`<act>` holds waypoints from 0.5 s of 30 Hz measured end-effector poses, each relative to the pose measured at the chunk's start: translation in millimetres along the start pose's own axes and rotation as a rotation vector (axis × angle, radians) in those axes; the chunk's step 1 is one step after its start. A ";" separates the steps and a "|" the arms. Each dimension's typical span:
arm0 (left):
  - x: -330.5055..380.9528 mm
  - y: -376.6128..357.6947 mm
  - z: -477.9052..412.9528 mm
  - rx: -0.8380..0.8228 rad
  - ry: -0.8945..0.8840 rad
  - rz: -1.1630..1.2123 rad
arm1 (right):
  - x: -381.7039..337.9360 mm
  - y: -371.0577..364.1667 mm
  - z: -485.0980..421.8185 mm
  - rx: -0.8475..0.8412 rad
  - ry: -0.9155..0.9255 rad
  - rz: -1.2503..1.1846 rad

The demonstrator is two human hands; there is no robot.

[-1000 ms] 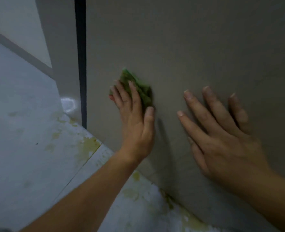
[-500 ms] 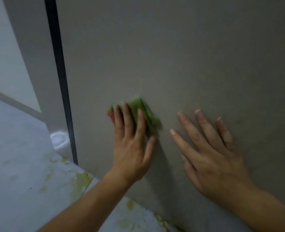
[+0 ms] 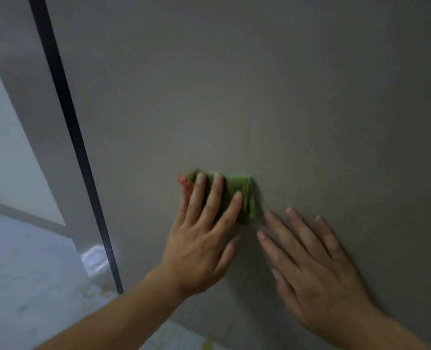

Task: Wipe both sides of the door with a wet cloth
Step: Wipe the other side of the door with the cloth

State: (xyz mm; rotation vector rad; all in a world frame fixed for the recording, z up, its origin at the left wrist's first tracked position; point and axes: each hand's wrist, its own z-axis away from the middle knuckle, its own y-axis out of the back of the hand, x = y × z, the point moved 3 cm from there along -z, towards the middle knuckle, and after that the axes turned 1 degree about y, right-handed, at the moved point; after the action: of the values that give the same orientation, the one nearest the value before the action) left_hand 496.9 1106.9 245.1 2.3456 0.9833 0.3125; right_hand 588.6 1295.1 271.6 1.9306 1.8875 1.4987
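Green fabric, folded into a small pad, is sitting flat against the grey door [image 3: 260, 97] just below the centre of the frame. This cloth [image 3: 238, 194] is being pressed to the panel by the left hand [image 3: 199, 251], whose fingers [image 3: 196, 198] are lying straight and slightly spread across it. The thumb is lying below the pad, not curling round it. A reddish patch is showing at the cloth's left edge. The view is blurred there, so it is possibly a second colour of the same fabric. The right hand [image 3: 318, 271] is lying flat on the door at the lower right of the frame. Its fingers are straight and spread, just beside the cloth but not touching it, and are holding nothing.

Handling judgement: the cloth is looking soft, light and limp. Being wet, it is likely clinging to the smooth panel while sliding readily under pressure. It is offering no rigid point to grip, so control is coming from flat finger pressure over its middle. Pressing near one edge alone is risking bunched folds, or the pad slipping out and dropping to the floor [image 3: 27, 286] at lower left.

A dark vertical strip [image 3: 65, 117] is running down the upper left of the frame, beside the door. Only one face of the door is showing; the state of the other cannot be told.
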 end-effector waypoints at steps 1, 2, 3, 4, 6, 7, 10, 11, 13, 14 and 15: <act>4.2 -0.4 7.2 -0.035 -0.001 -0.020 | 3.2 1.1 3.9 -0.001 0.004 0.005; 6.2 1.7 6.4 -0.043 0.000 -0.032 | 6.5 1.9 6.7 0.003 0.011 0.012; 6.2 7.4 -4.8 -0.020 -0.004 -0.032 | 9.8 2.8 8.2 0.010 0.023 0.020; 4.4 16.3 -24.6 0.031 -0.014 -0.028 | 12.5 3.5 8.4 0.016 0.037 0.027; -2.2 36.3 -73.1 0.163 -0.033 -0.011 | 15.3 4.0 7.6 0.019 0.052 0.028; -6.0 44.2 -92.8 0.214 -0.042 -0.005 | 15.4 4.1 7.1 0.023 0.049 0.016; -1.6 41.2 -93.7 0.211 -0.097 -0.013 | 15.3 3.7 9.7 0.033 0.013 -0.030; 4.4 31.7 -74.9 0.155 -0.120 -0.017 | 16.5 4.4 11.3 0.038 -0.006 -0.048; 19.7 8.2 -27.3 0.011 -0.145 -0.044 | 21.3 6.6 17.2 0.054 -0.038 -0.075; 27.8 -2.8 -5.5 -0.054 -0.152 -0.066 | 24.0 7.1 21.5 0.060 -0.046 -0.081; 35.3 -11.4 10.5 -0.095 -0.150 -0.090 | 26.6 7.3 26.4 0.060 -0.052 -0.087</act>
State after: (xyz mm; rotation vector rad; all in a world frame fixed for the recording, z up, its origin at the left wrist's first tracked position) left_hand 519.5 1134.1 229.8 2.1970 0.9762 0.1429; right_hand 605.0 1329.1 277.5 1.8655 1.9890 1.3695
